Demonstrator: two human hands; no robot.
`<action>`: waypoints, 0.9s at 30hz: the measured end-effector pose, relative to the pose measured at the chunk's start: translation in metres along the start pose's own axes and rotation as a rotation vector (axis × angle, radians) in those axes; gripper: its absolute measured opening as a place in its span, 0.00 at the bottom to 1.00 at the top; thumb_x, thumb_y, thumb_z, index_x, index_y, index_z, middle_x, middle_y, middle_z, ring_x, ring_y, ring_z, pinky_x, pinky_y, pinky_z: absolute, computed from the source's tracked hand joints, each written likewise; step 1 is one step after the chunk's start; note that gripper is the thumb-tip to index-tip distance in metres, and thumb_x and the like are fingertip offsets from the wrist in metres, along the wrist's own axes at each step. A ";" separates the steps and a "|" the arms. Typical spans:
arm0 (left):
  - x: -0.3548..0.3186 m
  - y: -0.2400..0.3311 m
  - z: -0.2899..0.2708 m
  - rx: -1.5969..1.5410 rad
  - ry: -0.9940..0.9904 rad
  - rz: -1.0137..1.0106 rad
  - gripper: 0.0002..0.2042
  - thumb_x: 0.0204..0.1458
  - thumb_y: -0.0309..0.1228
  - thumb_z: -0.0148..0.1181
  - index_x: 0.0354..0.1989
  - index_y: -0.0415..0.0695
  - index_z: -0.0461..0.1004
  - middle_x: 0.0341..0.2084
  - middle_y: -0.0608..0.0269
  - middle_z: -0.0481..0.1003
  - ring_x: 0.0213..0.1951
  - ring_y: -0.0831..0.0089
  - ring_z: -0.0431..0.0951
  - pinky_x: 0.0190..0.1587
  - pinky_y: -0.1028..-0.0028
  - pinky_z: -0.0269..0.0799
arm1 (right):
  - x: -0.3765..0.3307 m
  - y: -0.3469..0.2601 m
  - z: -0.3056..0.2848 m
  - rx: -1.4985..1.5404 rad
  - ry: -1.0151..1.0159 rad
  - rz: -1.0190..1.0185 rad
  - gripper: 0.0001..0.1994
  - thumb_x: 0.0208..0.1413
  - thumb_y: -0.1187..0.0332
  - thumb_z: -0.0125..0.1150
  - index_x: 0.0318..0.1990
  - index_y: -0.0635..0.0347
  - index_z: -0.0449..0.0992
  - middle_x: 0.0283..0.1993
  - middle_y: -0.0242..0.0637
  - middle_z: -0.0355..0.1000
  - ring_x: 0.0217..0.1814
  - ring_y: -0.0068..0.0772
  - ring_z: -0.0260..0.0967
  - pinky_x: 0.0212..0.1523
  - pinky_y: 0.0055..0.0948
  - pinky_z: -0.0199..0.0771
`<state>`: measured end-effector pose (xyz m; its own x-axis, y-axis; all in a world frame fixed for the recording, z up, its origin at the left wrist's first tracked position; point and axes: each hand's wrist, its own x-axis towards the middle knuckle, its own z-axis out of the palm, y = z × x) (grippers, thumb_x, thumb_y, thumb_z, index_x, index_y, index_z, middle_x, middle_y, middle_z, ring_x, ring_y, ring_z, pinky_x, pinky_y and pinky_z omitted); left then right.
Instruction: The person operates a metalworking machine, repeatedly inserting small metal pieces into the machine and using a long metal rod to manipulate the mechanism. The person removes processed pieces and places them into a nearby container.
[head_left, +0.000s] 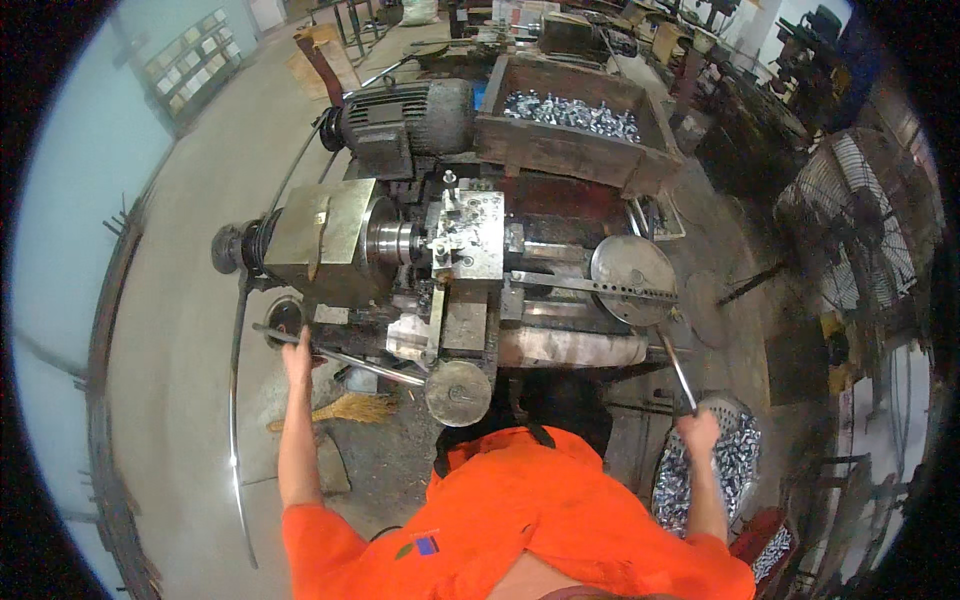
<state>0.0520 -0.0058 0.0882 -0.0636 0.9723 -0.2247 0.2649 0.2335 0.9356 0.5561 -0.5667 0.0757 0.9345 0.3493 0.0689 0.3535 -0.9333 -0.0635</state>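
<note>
A small metal lathe stands before me. My left hand (298, 350) is closed round the dark end of a long lever (372, 369), which runs right to a round metal hub (459, 393). On the other side, my right hand (698, 431) grips a bright steel handle (682, 372) slanting down from a round disc (634, 278). A flat bar with holes (590, 286) links the disc to the carriage. Between the hands sit the spindle chuck (390, 243) and the block-shaped tool post (472, 236); what the chuck holds is too small to make out.
Behind the lathe are a dark electric motor (410, 118) and a wooden crate (580, 150) of small metal parts. A perforated basket (737, 408) of similar parts stands below my right hand. A straw broom (350, 408) lies at lower left. A caged fan (835, 225) stands at right.
</note>
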 end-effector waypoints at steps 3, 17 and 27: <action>0.000 -0.006 0.016 -0.126 0.092 0.033 0.15 0.49 0.31 0.51 0.42 0.33 0.64 0.24 0.52 0.72 0.16 0.64 0.75 0.13 0.70 0.74 | -0.036 -0.040 -0.022 0.364 -0.149 0.075 0.13 0.34 0.62 0.51 0.25 0.62 0.72 0.24 0.53 0.69 0.28 0.59 0.67 0.30 0.47 0.67; 0.011 0.000 0.006 0.106 -0.061 -0.069 0.17 0.49 0.37 0.50 0.29 0.29 0.67 0.12 0.49 0.70 0.11 0.59 0.73 0.11 0.69 0.72 | -0.054 -0.053 -0.016 0.349 -0.117 0.033 0.19 0.33 0.60 0.55 0.34 0.63 0.72 0.21 0.54 0.68 0.25 0.56 0.67 0.28 0.44 0.67; 0.016 -0.008 0.010 0.100 -0.143 -0.146 0.21 0.53 0.44 0.50 0.33 0.32 0.66 0.14 0.52 0.71 0.12 0.62 0.74 0.12 0.70 0.73 | 0.153 0.039 -0.004 -0.247 0.092 -0.001 0.27 0.37 0.62 0.59 0.50 0.60 0.68 0.40 0.45 0.69 0.45 0.48 0.66 0.45 0.43 0.66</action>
<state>0.0587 0.0082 0.0745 0.0273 0.9164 -0.3993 0.3575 0.3640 0.8600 0.7128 -0.5502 0.0876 0.9226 0.3513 0.1596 0.3227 -0.9292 0.1803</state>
